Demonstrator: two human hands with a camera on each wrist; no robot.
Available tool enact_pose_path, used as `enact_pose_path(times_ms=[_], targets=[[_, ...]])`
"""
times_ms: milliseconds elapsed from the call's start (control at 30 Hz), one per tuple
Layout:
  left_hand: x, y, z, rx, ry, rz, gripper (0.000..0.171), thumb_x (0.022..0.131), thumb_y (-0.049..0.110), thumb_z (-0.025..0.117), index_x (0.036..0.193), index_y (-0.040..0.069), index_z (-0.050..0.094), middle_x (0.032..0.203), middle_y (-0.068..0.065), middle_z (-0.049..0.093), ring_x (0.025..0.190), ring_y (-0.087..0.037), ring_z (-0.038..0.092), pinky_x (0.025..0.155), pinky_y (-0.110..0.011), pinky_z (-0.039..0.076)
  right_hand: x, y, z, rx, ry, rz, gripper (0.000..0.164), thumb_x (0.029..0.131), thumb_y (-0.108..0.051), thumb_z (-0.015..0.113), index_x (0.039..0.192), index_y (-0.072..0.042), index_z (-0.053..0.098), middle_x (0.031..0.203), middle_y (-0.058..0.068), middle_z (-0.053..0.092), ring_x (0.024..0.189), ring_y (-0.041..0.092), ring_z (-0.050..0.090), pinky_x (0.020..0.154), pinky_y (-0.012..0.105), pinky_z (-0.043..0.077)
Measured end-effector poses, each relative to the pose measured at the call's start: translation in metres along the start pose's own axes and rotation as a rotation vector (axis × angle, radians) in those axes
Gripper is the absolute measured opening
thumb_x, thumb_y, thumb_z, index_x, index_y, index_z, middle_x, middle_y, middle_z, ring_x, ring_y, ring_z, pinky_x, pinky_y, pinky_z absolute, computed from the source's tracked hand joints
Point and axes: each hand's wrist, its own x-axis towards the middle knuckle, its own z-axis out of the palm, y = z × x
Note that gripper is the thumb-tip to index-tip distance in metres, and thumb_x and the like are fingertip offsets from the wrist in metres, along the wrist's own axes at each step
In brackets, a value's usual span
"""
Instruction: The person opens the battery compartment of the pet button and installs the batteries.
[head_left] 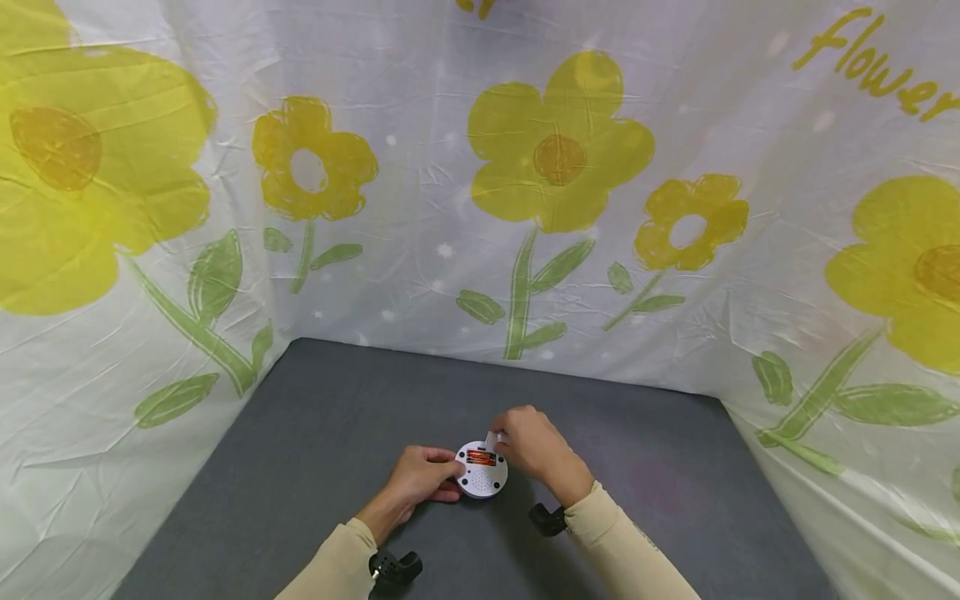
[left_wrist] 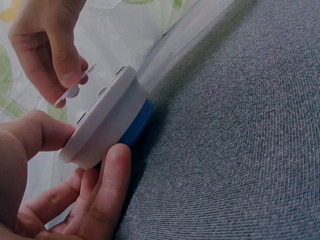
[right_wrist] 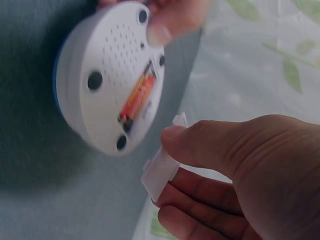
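Note:
A round white device [head_left: 481,482] with a blue part beneath lies with its underside up, showing black feet, a patch of small holes and an uncovered battery slot. Red and black batteries [right_wrist: 136,102] sit in that slot. My left hand [head_left: 421,477] grips the device's left edge, thumb on top and fingers along its lower side, as the left wrist view shows. Between thumb and fingers, my right hand [head_left: 536,446] pinches a small white battery cover [right_wrist: 161,169] with little tabs. The cover is held apart from the device, near the slot's far edge.
The device is on a dark grey cloth-covered table [head_left: 360,408]. White curtains [head_left: 420,275] printed with yellow flowers rise along the table's back and both sides. A black wrist camera [head_left: 547,520] hangs below the right wrist, close over the table.

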Motion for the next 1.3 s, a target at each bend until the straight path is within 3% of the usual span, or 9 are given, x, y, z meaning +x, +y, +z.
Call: enact_pose_path(times_ms=[333,567,1300], targets=[[-0.001,0.000,-0.001,0.004,-0.009,0.005,0.031,0.091,0.004,0.080,0.118,-0.011,0.074,0.095,-0.013,0.079,0.070,-0.017,0.077,0.065,-0.033,0.070,0.003,-0.014,0.018,-0.042,-0.020,-0.034,0.014,0.093,-0.013,0.087,0.106,-0.009,0.085,0.101,0.005,0.082,0.083,0.018,0.074,0.062,0.028,0.059],[-0.001,0.001,-0.002,0.028,-0.008,-0.002,0.029,0.093,0.005,0.080,0.118,-0.009,0.075,0.098,-0.013,0.080,0.072,-0.018,0.078,0.067,-0.034,0.071,0.002,-0.019,0.025,-0.050,0.009,-0.055,0.016,0.091,-0.007,0.086,0.106,-0.008,0.085,0.101,0.007,0.082,0.080,0.016,0.074,0.057,0.025,0.058],[-0.002,0.003,-0.002,0.032,-0.001,0.001,0.032,0.092,0.005,0.080,0.121,-0.009,0.074,0.099,-0.014,0.080,0.073,-0.019,0.078,0.066,-0.035,0.071,0.007,-0.019,0.034,-0.051,0.056,-0.047,0.011,0.095,-0.005,0.082,0.103,-0.010,0.087,0.101,0.007,0.081,0.091,0.022,0.076,0.067,0.028,0.064]])
